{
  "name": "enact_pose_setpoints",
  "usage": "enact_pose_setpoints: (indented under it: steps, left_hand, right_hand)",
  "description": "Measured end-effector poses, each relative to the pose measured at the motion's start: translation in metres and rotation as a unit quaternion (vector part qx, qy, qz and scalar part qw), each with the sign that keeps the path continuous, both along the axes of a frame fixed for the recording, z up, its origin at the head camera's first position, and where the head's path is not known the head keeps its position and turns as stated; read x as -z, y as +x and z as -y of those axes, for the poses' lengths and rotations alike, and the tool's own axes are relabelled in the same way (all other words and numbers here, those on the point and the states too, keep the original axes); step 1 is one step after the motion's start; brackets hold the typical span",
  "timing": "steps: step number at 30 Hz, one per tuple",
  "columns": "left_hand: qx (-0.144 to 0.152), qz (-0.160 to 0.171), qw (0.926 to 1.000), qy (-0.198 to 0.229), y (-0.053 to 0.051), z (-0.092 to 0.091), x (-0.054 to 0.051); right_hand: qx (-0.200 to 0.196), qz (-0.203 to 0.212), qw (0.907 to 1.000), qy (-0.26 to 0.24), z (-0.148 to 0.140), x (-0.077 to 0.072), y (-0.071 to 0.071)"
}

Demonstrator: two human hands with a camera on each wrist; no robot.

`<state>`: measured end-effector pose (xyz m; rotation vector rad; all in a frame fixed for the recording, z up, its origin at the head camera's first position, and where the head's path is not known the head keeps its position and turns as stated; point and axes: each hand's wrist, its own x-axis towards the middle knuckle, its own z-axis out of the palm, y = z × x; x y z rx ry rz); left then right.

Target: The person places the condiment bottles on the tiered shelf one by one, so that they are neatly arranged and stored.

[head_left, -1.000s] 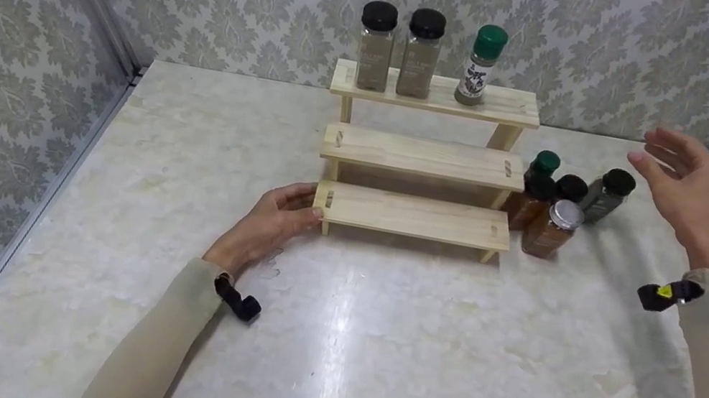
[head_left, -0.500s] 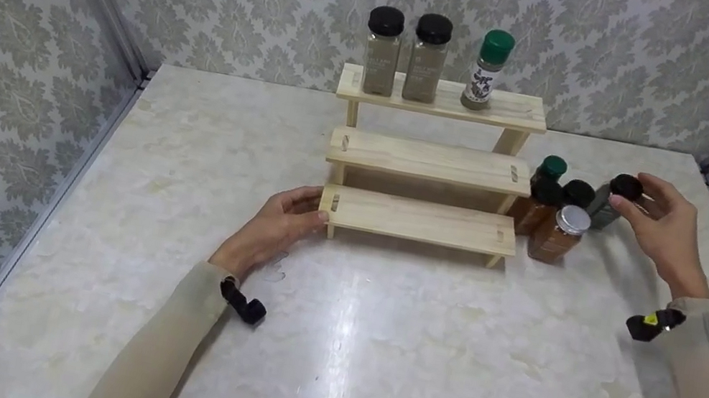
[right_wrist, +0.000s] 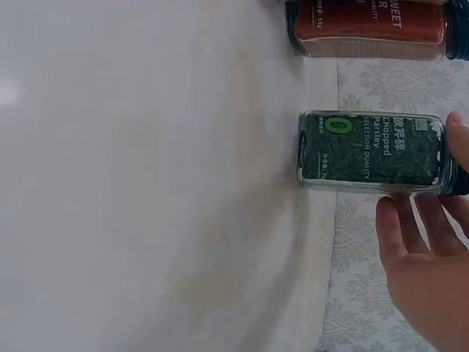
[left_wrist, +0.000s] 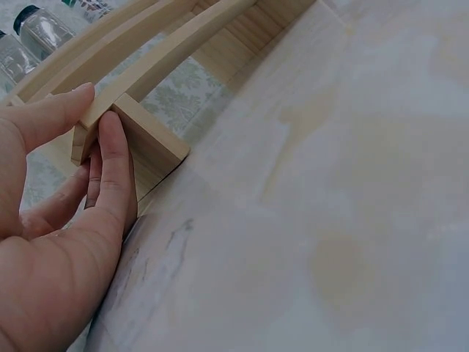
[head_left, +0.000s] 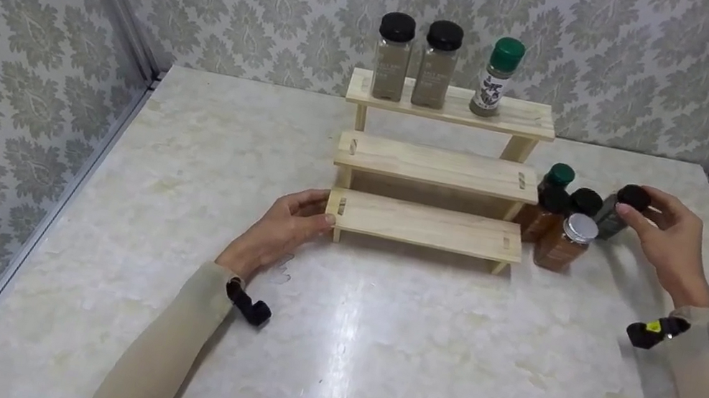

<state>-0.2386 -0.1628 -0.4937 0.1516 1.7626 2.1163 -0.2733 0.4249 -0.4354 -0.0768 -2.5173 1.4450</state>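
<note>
At the right, my right hand (head_left: 671,244) pinches the black cap of a glass jar of chopped parsley (right_wrist: 370,150), thumb on one side and fingers on the other. The jar stands upright, beside several other spice jars. On the other side, my left hand (head_left: 280,230) holds the left end of the lowest step of a three-step wooden rack (head_left: 426,226). Its thumb lies on top of the board and its fingers reach under it, as the left wrist view shows. Two black-capped jars (head_left: 391,63) and a green-capped bottle (head_left: 493,85) stand on the top step.
Close to the rack's right end stand a silver-capped jar (head_left: 565,243), a green-capped bottle (head_left: 559,175) and black-capped jars (head_left: 545,214). A patterned wall (head_left: 271,9) rises behind the pale marbled table (head_left: 426,372).
My right hand has come down and left from above the table's right side and taken hold of the parsley jar's cap. The left hand keeps its hold on the rack; the head view shifted slightly.
</note>
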Motion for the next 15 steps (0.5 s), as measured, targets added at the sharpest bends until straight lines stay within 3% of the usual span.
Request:
enact_pose_setpoints:
  steps: [8, 15]
  left_hand:
    - [-0.003, 0.007, 1.0, 0.005, 0.0, 0.0, 0.001]
    - [-0.003, 0.005, 1.0, -0.005, 0.0, 0.0, 0.001]
  right_hand:
    - [-0.001, 0.008, 0.9999, 0.007, 0.001, -0.006, 0.002]
    - [0.005, -0.007, 0.9999, -0.005, 0.001, -0.026, 0.005]
